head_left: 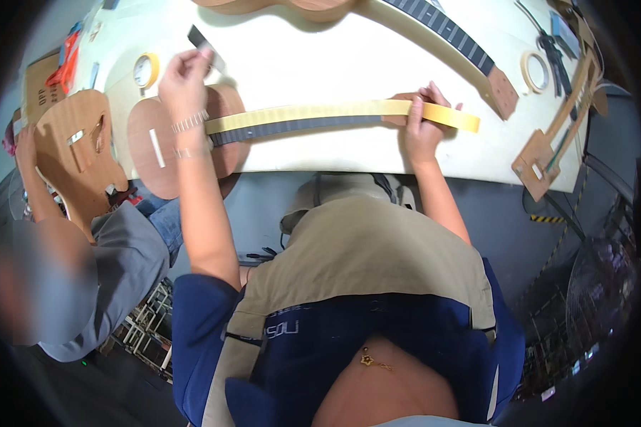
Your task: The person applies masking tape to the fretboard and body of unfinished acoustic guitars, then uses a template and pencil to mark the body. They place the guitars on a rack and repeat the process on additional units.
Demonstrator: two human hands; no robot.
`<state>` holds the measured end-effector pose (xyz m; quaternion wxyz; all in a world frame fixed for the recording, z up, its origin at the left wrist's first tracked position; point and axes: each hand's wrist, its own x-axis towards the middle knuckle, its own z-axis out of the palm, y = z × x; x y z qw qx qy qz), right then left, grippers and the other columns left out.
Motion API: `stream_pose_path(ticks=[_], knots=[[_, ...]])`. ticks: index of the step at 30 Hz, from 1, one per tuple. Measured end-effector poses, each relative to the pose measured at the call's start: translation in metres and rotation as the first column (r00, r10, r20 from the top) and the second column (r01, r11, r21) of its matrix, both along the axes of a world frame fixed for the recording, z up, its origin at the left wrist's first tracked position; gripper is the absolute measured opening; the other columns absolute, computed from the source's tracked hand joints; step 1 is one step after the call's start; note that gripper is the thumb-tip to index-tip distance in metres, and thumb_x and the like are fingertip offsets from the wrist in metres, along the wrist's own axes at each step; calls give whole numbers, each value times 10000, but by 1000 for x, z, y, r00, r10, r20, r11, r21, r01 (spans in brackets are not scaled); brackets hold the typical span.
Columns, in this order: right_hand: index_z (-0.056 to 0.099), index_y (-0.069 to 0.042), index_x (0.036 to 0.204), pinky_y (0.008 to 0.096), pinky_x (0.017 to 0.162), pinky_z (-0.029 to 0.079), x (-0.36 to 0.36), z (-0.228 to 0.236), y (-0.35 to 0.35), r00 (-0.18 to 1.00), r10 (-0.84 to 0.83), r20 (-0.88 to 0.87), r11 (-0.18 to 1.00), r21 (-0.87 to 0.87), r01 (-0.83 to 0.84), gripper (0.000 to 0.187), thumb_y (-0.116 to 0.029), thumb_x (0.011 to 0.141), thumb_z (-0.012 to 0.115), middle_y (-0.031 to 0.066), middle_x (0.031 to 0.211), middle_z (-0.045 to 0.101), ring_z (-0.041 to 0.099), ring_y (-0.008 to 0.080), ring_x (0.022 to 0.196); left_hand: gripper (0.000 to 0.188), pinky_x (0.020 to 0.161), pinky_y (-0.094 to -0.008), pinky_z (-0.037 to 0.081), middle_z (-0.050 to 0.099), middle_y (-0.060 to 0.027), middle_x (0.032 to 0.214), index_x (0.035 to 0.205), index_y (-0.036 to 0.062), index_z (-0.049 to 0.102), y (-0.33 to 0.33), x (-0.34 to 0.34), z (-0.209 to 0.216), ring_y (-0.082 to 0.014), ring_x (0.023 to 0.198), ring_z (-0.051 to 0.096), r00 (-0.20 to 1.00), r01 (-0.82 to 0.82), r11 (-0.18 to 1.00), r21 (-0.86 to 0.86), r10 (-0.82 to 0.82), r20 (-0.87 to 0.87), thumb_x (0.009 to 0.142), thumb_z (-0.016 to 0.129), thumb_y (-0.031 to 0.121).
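A wooden guitar lies across the near edge of the table, its body (144, 153) at the left and its dark fretboard (299, 129) running right. A strip of yellow tape (299, 114) runs along the neck, covering part of the fretboard, and extends past the headstock (395, 119). Above the body, my left hand (184, 75) pinches a thin flat piece with a dark end (196, 37); its exact kind is unclear. My right hand (424, 128) is closed around the tape beside the headstock, thumb over the strip. Whether it also grips the headstock is hidden.
Farther back lies another guitar with a fretted neck (445, 30). Tape rolls sit left (146, 70) and right (535, 72). A wooden frame-like fixture (538, 160) stands at the right edge. At left, a co-worker's hand (25, 148) is beside a wooden guitar body (82, 142).
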<state>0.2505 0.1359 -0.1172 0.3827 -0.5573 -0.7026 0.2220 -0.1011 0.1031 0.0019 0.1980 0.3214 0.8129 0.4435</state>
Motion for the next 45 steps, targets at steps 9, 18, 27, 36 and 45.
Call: stream_pose_path(ticks=[9,18,27,36,45], knots=[[503,-79,1233,496,1085,32,0,9,1,997,55,-47,998,-18,-55,360,-189,894,552,35,1007,583,533,189,1027,513,576,-167,465,621,-27,717,1281,-67,434,-42,211,-44,-35,634,563,799,367,926,88,-362,480,820,652,-7],[485,-105,1223,521,1075,55,3,7,2,998,67,-3,998,-10,-67,376,-208,870,563,42,1008,587,492,223,1072,446,574,-176,460,608,-18,698,1238,-46,502,-38,215,-48,-25,619,541,790,294,950,104,-303,534,818,643,12],[625,-64,1070,474,1079,212,-6,83,-29,730,650,209,758,-234,-608,272,-180,825,598,82,1137,601,528,285,1109,462,574,-183,452,597,-5,679,1231,-1,528,-37,216,-43,-28,610,536,857,305,950,65,-304,416,788,660,14],[328,-39,1234,411,1036,346,-11,95,-27,377,-79,-923,875,-246,-417,513,75,808,589,195,1179,576,470,303,1228,366,660,-232,492,661,-53,879,1084,40,624,-69,175,-52,-145,745,607,744,651,751,111,-602,-290,756,735,160],[459,-62,1265,475,1108,233,-13,89,-29,-287,-603,-745,630,-223,-744,581,73,726,626,145,1311,492,372,285,1292,58,705,-213,462,638,-33,800,827,13,626,-70,187,-16,-78,750,574,662,66,958,280,-252,706,806,677,27]])
